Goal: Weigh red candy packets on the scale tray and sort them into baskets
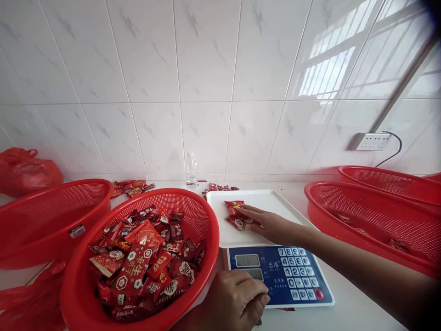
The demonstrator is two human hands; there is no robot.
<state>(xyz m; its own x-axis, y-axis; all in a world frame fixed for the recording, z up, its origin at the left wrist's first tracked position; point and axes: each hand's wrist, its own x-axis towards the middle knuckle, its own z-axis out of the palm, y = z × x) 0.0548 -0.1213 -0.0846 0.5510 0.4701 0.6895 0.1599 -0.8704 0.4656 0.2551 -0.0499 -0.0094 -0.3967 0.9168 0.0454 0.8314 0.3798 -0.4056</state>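
Note:
My right hand (263, 224) reaches over the white weighing tray (274, 201), fingers and thumb on a few small red candy packets (235, 216) at the tray's left side. Below the tray is the scale's blue keypad panel (272, 285), with two grey displays. My left hand (237, 296) is closed, knuckles up, in front of the panel, covering part of the lower display. Whatever it holds is hidden. To its left stands a red perforated basket (210, 239) filled with red and dark wrapped candies (148, 266), including a larger flowered packet on top.
Another red basket (98, 193) and red plastic bags (31, 172) are at left. More red baskets (317, 193) stand at right, one with a few packets. By the tiled wall are a clear bottle (191, 170), loose candies (132, 187) and a socket strip (372, 141) with a black cable.

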